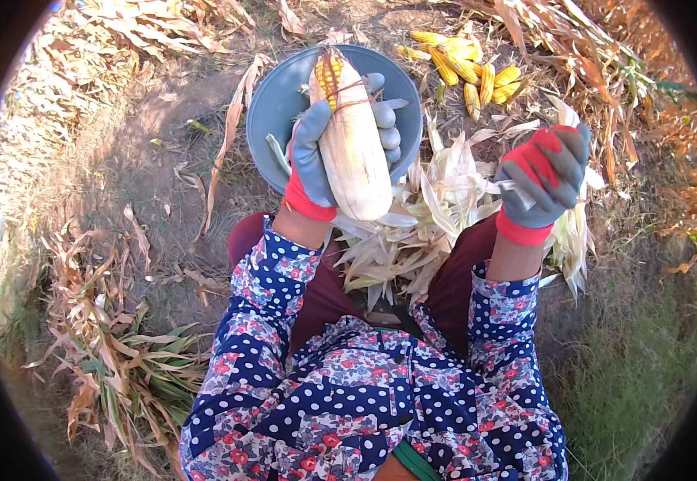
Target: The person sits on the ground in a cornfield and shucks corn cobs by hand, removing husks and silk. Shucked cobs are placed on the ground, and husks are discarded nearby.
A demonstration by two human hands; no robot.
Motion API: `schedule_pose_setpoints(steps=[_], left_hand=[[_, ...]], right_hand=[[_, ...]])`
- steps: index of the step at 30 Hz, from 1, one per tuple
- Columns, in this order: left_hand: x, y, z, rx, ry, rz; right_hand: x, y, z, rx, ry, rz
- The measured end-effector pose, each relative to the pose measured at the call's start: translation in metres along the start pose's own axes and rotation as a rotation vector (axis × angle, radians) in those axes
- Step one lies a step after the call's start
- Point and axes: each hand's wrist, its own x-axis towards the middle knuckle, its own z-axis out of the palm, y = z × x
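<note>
My left hand (312, 156), in a grey and red work glove, grips an ear of corn (357, 150) over a grey bucket (258, 129). Pale husk still wraps most of the ear, and yellow kernels show at its far tip among brown silk. To the right, my right hand (544, 174), gloved the same way, is closed on a strip of corn husk (517, 189). It is apart from the ear. Loose pale husks (408, 246) lie on the ground between my knees and beside the bucket.
Several husked yellow corn cobs (459, 60) lie on the ground beyond the bucket, to the right. Dry corn stalks and leaves (114, 361) are heaped at the lower left, with more stalks (589, 54) at the upper right. Green weeds (631, 373) grow at the lower right.
</note>
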Motion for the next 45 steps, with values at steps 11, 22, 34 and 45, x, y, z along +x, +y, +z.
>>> schedule_pose_setpoints(steps=[11, 22, 34, 45], left_hand=[[0.015, -0.014, 0.012, 0.584, 0.245, 0.132], [0.012, -0.006, 0.018, 0.744, 0.276, 0.186], [0.014, -0.017, -0.002, 0.55, 0.368, 0.289], [0.007, -0.016, -0.035, 0.569, 0.376, 0.316]], right_hand=[[-0.011, 0.01, -0.03, -1.289, 0.74, -0.148], [-0.011, 0.091, -0.052, -1.727, 0.664, 0.446], [-0.035, 0.097, -0.074, -1.979, 0.654, 0.443], [-0.039, 0.102, -0.077, -1.71, 0.669, 0.42]])
